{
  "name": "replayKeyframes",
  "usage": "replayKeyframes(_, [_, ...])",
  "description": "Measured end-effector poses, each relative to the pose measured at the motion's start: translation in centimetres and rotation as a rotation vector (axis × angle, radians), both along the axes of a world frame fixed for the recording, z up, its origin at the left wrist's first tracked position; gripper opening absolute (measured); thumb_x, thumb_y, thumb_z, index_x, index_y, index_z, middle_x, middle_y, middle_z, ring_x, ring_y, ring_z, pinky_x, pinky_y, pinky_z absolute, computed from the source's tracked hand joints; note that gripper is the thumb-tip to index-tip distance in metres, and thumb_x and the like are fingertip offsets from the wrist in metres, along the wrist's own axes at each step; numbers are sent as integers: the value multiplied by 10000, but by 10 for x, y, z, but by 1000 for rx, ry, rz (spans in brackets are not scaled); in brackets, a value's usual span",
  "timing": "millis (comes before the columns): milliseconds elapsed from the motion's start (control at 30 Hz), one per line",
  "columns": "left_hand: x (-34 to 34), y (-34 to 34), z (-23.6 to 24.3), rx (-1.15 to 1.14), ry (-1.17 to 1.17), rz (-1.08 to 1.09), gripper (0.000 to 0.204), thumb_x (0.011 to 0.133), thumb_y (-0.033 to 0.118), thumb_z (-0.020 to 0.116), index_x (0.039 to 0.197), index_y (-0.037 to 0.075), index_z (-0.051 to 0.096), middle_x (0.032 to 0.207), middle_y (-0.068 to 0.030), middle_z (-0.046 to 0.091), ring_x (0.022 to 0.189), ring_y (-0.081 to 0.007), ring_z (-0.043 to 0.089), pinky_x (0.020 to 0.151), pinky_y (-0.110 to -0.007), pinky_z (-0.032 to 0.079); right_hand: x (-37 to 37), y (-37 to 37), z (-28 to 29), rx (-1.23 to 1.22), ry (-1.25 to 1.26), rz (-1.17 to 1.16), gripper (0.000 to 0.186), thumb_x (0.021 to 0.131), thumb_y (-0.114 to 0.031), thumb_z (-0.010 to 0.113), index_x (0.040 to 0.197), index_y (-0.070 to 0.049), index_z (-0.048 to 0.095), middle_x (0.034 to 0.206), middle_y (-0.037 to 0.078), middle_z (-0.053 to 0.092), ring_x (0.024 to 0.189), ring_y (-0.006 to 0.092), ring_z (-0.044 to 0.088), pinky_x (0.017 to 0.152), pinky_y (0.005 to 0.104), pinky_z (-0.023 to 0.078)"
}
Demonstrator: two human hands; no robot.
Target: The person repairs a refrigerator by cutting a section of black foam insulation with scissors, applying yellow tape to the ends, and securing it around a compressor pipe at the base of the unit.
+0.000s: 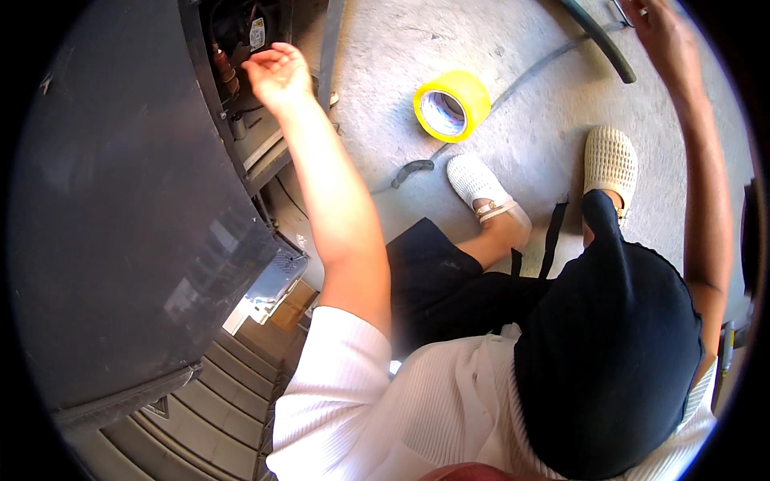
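The left hand (281, 80), fingers loosely parted, hangs beside a far-left coppery fitting (225, 70), probably rigid, best grasped mid-body; I cannot tell the grip of the right hand (662, 30).

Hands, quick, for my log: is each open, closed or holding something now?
Left hand: open, loosely curled, looks empty.
Right hand: cannot be told; partly cut off, by a metal piece.

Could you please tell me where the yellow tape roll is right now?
In the head view, the yellow tape roll is on the floor at upper centre, just beyond the left shoe and right of the left hand.
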State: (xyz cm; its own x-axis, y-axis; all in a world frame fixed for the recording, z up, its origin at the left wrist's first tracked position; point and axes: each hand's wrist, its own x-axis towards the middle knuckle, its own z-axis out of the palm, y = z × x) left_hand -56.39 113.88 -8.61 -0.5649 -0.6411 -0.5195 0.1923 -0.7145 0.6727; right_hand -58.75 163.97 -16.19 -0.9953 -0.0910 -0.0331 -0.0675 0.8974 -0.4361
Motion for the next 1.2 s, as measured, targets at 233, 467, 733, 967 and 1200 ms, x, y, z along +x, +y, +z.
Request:
replayKeyframes(233, [73,56,-28,-380,-610,-743,260,972,276,542,1171,109,567,997,-11,588,898,-128,560,876,-323,490,41,-56,-2,-213,43,295,265,928,-339,566,870,-86,619,821,121,645,733,320,650,626,393,533])
replayKeyframes(467, [155,47,9,-695,-932,-1367,327,971,274,543,1238,86,564,1060,-24,620,953,-94,566,872,-259,458,77,-92,-1,-246,-306,451,221,948,-279,516,891,-72,568,757,173,652,731,359,653,649,448,525])
replayKeyframes(733, [207,37,-4,-717,-902,-1506,291,962,191,515,1234,102,571,910,-23,594,852,-100,562,776,-262,484,101,-117,16,-254,-421,667,242,962,-284,486,892,-57,532,688,214,615,674,399,626,600,490,485])
replayKeyframes(967, [211,53,-37,-1174,-539,-1423,608,798,109,679,1365,111,460,1248,-154,537,1079,-263,583,930,-362,478,86,-96,68,149,-426,1053,171,977,-219,463,934,-61,511,644,162,597,590,349,616,526,441,468])
replayKeyframes(1200, [221,69,-81,-914,-593,-1073,376,937,230,584,1266,51,548,1137,-121,644,987,-190,625,865,-323,489,92,-138,102,214,-121,1372,303,910,-171,562,1197,-79,529,1173,76,572,1157,240,518,994,381,369])
